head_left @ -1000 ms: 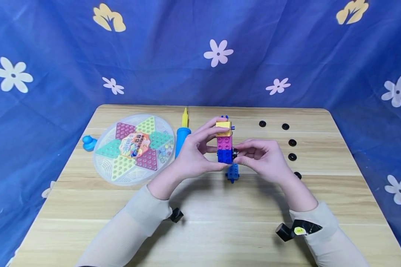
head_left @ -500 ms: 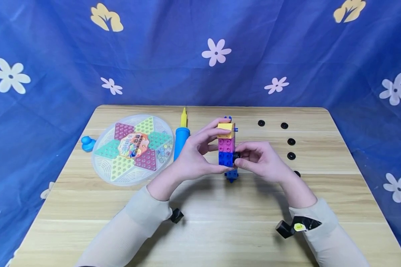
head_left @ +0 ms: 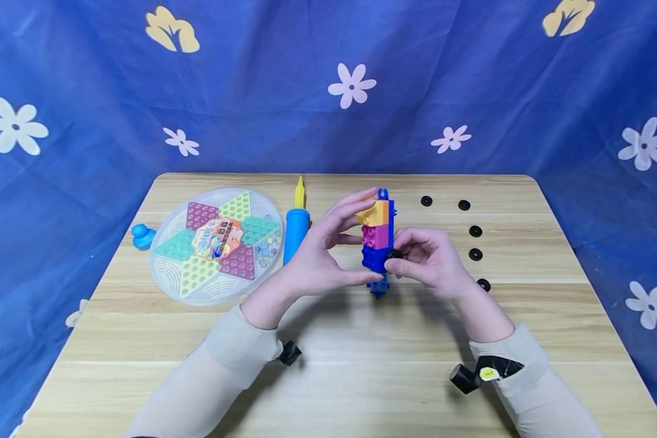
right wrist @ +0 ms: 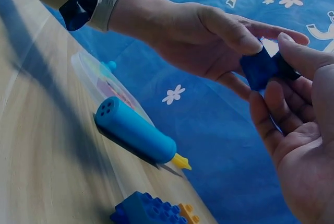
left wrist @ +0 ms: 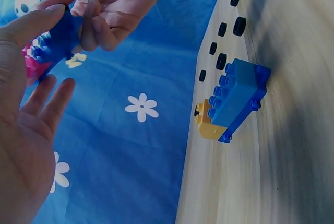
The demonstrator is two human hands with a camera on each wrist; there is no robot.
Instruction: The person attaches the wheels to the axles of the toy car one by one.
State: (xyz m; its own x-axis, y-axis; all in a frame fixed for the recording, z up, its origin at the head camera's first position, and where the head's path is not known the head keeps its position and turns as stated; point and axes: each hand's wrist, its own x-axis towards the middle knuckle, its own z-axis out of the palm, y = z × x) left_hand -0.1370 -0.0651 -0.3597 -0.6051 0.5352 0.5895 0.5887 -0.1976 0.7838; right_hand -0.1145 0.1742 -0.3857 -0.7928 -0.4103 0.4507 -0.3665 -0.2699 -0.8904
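Left hand (head_left: 319, 258) grip grasped yellow, pink and blue plastic block assembly (head_left: 376, 236) above pale wooden tabletop (head_left: 361, 371); right hand (head_left: 431, 263) grip pinched small round black wheel (head_left: 393, 254) at its blue end; round translucent game board's (head_left: 221, 287) orange label (head_left: 218, 239) was too small to read

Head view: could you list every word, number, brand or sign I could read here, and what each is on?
None can be read.
Orange label on the star-patterned board: printed, too small to read.
Yellow sticker on the black wrist mount: marks too blurred to read.
Held bricks and black wheel: no lettering visible.
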